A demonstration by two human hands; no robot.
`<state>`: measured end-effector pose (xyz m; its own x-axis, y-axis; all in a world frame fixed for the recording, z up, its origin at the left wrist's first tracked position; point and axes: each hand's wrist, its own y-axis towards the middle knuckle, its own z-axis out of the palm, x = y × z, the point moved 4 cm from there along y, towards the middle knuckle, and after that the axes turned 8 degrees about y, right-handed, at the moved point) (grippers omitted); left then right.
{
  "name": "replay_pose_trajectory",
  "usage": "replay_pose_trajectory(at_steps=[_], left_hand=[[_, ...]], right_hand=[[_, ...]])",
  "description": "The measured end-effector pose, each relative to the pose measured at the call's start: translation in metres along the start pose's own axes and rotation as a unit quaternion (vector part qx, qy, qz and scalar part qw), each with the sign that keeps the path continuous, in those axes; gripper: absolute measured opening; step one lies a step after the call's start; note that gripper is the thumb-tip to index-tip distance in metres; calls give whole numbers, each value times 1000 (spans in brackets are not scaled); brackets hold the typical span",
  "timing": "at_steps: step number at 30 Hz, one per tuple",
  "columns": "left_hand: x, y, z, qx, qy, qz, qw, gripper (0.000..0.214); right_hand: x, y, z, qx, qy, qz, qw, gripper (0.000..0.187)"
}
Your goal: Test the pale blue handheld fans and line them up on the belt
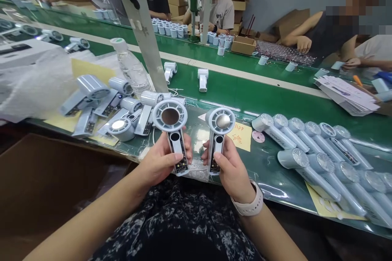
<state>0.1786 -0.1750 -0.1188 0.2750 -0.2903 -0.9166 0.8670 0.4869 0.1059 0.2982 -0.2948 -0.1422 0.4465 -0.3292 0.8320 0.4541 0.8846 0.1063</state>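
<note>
My left hand (pixel 161 161) grips the handle of a pale blue handheld fan (pixel 177 151), whose ring-shaped head has a dark brown round centre. My right hand (pixel 229 167) holds a matching handheld fan (pixel 218 147) with a silver dome at the middle of its head. Both handles stand upright, with their small display windows facing me. The two fans are held close together, apart by a narrow gap. A white band circles my right wrist. A loose heap of similar fans (pixel 119 108) lies just beyond my left hand.
Neat rows of fans (pixel 324 159) lie on the green conveyor bench (pixel 257 94) to the right. A plastic water bottle (pixel 130 65) stands behind the heap. A cardboard box (pixel 52 183) sits lower left. Co-workers sit across the belt, with cups and stacked leaflets (pixel 346 94).
</note>
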Motion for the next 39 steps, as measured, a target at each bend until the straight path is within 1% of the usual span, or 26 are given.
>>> replay_pose_trajectory(at_steps=[3, 6, 13, 17, 21, 24, 27, 29, 30, 31, 33, 35, 37, 39], left_hand=[[0, 0, 3, 10, -9, 3, 1000, 46], [2, 0, 4, 18, -2, -4, 1000, 44], [4, 0, 6, 32, -6, -12, 999, 44], [4, 0, 7, 38, -9, -7, 999, 45], [4, -3, 6, 50, -5, -15, 999, 42], [8, -1, 3, 32, -3, -26, 999, 44], [12, 2, 0, -11, -14, -35, 999, 46], [14, 4, -3, -47, -10, -33, 998, 42], [15, 4, -4, -53, -7, -34, 998, 40], [15, 4, -4, -46, -2, -36, 998, 37], [14, 3, -2, 0, 22, -36, 999, 33], [12, 3, 0, 38, 61, -20, 997, 33], [9, 4, 0, 37, 81, -4, 996, 33], [7, 5, 3, 34, 69, -12, 997, 33]], right_hand=[[-4, 0, 2, 12, 20, 7, 1000, 41], [-6, 0, 3, 1, 16, 3, 1000, 43], [-11, 0, 6, 9, 57, 17, 998, 39], [-11, -3, 7, 4, 45, 6, 999, 42], [-10, -3, 7, 0, 30, 4, 1000, 40], [-10, -2, 6, -14, 21, 7, 1000, 42], [-12, -2, 6, -20, 31, 14, 999, 40], [-13, -3, 6, -27, 30, 13, 999, 36], [-13, -4, 6, -27, 29, 16, 999, 34], [-13, -4, 6, -20, 29, 23, 999, 35], [-13, -5, 7, 3, 25, 36, 999, 38], [-12, -5, 7, 13, 13, 35, 999, 42], [-11, -4, 7, 5, 2, 26, 1000, 42], [-11, -3, 7, 1, 7, 27, 1000, 41]])
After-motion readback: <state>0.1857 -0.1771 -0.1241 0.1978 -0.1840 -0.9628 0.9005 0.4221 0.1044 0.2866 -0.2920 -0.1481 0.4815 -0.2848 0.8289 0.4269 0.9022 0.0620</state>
